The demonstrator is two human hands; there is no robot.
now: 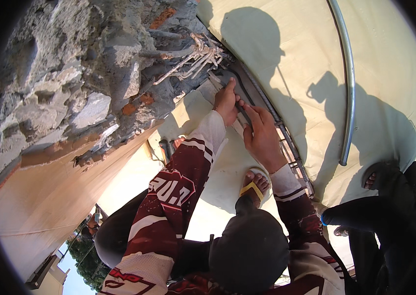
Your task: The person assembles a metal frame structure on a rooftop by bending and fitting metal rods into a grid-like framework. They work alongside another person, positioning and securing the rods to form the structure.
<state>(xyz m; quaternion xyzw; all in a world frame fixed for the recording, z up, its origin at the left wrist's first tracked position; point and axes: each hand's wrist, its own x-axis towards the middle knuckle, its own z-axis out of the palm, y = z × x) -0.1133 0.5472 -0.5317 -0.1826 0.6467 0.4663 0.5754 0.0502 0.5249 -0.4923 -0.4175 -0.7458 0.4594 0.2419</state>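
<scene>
Rough stone wall [70, 83] | hands [244, 125] on rebar [286, 140] | curved pipe [349, 88] right

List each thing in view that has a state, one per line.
left hand: pressed flat on the steel bars, fingers stretched out
right hand: fingers pinched on the bars, holding them
steel bars: lying flat on the pale slab, bundled together
curved metal pipe: lying loose on the slab, untouched
rough wall: broken, brick and bent wires exposed
yellow sandal: worn on a foot
</scene>
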